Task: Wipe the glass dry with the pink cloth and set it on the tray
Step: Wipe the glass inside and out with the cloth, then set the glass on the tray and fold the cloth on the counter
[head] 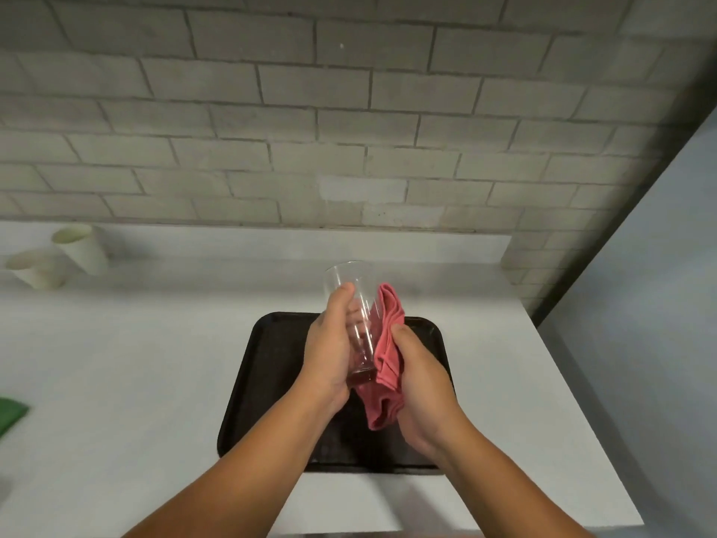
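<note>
Glass held above the tray, cloth pressed to its side.
Both forearms reach forward; the left hand [329, 355] grasps the tilted glass [355, 304], the right hand [421, 378] clutches the pink cloth [386, 366] against it, over the black tray [264, 363].

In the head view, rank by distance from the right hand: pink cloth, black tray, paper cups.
From the right hand:
1. Pink cloth, gripped in it.
2. Black tray, directly beneath.
3. Paper cups, far left by the wall.
</note>
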{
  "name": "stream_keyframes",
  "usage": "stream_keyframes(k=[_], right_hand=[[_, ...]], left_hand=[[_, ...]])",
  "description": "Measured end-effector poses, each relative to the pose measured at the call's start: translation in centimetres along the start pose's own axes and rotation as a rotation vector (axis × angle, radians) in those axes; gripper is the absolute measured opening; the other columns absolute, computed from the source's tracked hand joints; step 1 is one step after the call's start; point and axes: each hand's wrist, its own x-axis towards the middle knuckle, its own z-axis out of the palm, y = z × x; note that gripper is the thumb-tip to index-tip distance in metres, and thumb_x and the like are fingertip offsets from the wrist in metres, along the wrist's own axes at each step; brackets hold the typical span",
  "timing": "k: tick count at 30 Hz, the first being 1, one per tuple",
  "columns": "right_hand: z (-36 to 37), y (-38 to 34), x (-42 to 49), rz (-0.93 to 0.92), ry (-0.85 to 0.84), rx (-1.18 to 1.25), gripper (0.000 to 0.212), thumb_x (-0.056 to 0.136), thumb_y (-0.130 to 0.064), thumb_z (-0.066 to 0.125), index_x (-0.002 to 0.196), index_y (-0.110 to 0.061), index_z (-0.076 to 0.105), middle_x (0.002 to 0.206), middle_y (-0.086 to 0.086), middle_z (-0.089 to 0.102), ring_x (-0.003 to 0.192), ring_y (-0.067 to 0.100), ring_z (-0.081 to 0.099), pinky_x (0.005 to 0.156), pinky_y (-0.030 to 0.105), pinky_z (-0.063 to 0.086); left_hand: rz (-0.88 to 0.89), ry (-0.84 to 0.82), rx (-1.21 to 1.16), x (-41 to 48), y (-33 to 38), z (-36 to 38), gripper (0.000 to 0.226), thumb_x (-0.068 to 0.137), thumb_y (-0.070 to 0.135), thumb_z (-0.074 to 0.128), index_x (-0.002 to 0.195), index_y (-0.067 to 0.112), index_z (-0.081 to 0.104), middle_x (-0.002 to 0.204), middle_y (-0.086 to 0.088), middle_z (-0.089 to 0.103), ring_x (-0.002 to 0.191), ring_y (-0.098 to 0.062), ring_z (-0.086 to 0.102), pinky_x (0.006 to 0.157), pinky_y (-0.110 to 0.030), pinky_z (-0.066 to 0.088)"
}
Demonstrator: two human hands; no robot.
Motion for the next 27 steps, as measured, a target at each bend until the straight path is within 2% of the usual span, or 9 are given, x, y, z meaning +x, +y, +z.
stream_keyframes(k=[3, 8, 10, 14, 16, 20, 23, 25, 27], right_hand=[[0.1, 0.2, -0.1, 0.049, 0.015, 0.064, 0.041, 0.112, -0.042, 0.049, 0.127, -0.029, 0.085, 0.132, 0.010, 0.085, 0.124, 0.026, 0.082, 0.101, 0.042, 0.065], [-0.1, -0.2, -0.3, 0.252, -0.013, 0.187, 0.045, 0.116, -0.044, 0.052, 0.131, -0.016, 0.084, 0.136, 0.019, 0.082, 0.125, 0.038, 0.080, 0.112, 0.057, 0.061], [-0.6, 0.1, -0.3, 0.319, -0.029, 0.215, 0.044, 0.117, -0.037, 0.051, 0.131, -0.010, 0.083, 0.136, 0.023, 0.081, 0.123, 0.040, 0.081, 0.107, 0.053, 0.064], [-1.1, 0.7, -0.5, 0.375, -0.004, 0.241, 0.044, 0.119, -0.029, 0.048, 0.136, -0.002, 0.079, 0.142, 0.028, 0.076, 0.137, 0.047, 0.072, 0.119, 0.061, 0.055], [-1.3, 0.8, -0.7, 0.384, 0.028, 0.238, 0.043, 0.118, -0.026, 0.049, 0.135, 0.000, 0.079, 0.139, 0.029, 0.077, 0.135, 0.047, 0.073, 0.118, 0.063, 0.056], [-2.3, 1.2, -1.5, 0.410, 0.125, 0.199, 0.038, 0.116, -0.025, 0.056, 0.131, 0.000, 0.081, 0.130, 0.029, 0.081, 0.126, 0.048, 0.078, 0.117, 0.064, 0.056], [-3.2, 1.6, -2.7, 0.400, 0.201, 0.070, 0.032, 0.114, -0.027, 0.061, 0.123, -0.006, 0.083, 0.116, 0.021, 0.088, 0.102, 0.038, 0.088, 0.097, 0.053, 0.067], [-3.9, 1.9, -3.6, 0.396, 0.235, -0.002, 0.031, 0.113, -0.029, 0.062, 0.118, -0.009, 0.086, 0.112, 0.018, 0.089, 0.096, 0.035, 0.089, 0.091, 0.050, 0.068], [-4.7, 2.3, -4.5, 0.386, 0.257, -0.039, 0.031, 0.113, -0.028, 0.062, 0.118, -0.008, 0.086, 0.111, 0.020, 0.089, 0.101, 0.037, 0.088, 0.100, 0.055, 0.067]], left_hand=[[0.001, 0.030, 0.040, -0.3, 0.4, 0.1, 0.071, 0.075, 0.071, 0.080, 0.114, 0.013, 0.085, 0.081, -0.002, 0.089, 0.073, -0.016, 0.087, 0.061, -0.027, 0.066], [0.082, 0.045, 0.257, -0.6, -0.3, -0.4, 0.054, 0.095, 0.065, 0.075, 0.113, 0.014, 0.080, 0.091, -0.002, 0.087, 0.078, -0.010, 0.085, 0.068, -0.025, 0.064], [0.172, 0.072, 0.353, -0.7, -0.5, -0.9, 0.043, 0.107, 0.054, 0.070, 0.110, 0.012, 0.075, 0.081, 0.005, 0.082, 0.068, 0.001, 0.079, 0.062, -0.014, 0.059], [0.243, 0.025, 0.438, -1.0, -0.6, -1.2, 0.025, 0.111, 0.043, 0.068, 0.110, 0.018, 0.072, 0.070, 0.025, 0.079, 0.061, 0.009, 0.074, 0.059, -0.008, 0.055], [0.283, 0.004, 0.466, -1.0, -0.3, -1.2, 0.025, 0.108, 0.046, 0.072, 0.113, 0.021, 0.073, 0.079, 0.024, 0.082, 0.070, 0.011, 0.076, 0.062, -0.006, 0.055], [0.348, -0.014, 0.501, 0.1, 0.4, -2.5, 0.049, 0.091, 0.057, 0.085, 0.126, 0.026, 0.072, 0.108, -0.002, 0.082, 0.094, 0.006, 0.079, 0.084, -0.014, 0.061], [0.392, -0.007, 0.656, 1.7, 0.2, -4.2, 0.044, 0.095, 0.037, 0.093, 0.129, 0.029, 0.066, 0.123, 0.000, 0.077, 0.101, 0.003, 0.076, 0.091, -0.013, 0.060], [0.377, -0.016, 0.730, 2.3, -0.5, -5.4, 0.058, 0.084, 0.046, 0.099, 0.129, 0.033, 0.064, 0.127, 0.002, 0.075, 0.106, -0.001, 0.073, 0.094, -0.013, 0.057], [0.335, -0.011, 0.767, 2.5, -1.3, -6.2, 0.068, 0.068, 0.063, 0.093, 0.124, 0.039, 0.062, 0.127, 0.007, 0.075, 0.110, 0.006, 0.070, 0.099, -0.017, 0.056]])
